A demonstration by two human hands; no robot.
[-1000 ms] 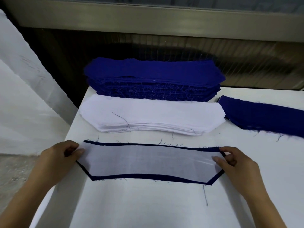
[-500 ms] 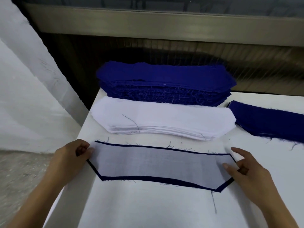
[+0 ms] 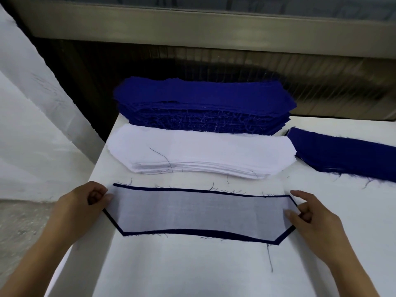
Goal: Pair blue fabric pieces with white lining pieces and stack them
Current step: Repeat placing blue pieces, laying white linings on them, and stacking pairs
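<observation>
Showing white lining piece [image 3: 201, 213] translucent over blue fabric piece [image 3: 214, 232], navy border visible

Showing two hands: left hand [image 3: 79, 202], right hand [image 3: 319, 224]. Lying on one table [image 3: 192, 271]: two blue stacks, far [image 3: 203, 103] and right [image 3: 347, 155]; one white lining stack [image 3: 201, 151]; one near lined pair [image 3: 201, 213].

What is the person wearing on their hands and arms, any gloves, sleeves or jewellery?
Nothing shows. The left hand and right hand are bare, with no gloves, rings, watch or bracelet. Both forearms are uncovered down to the picture's edge, so no sleeve is in view. The fingernails are short and look unpainted.
</observation>
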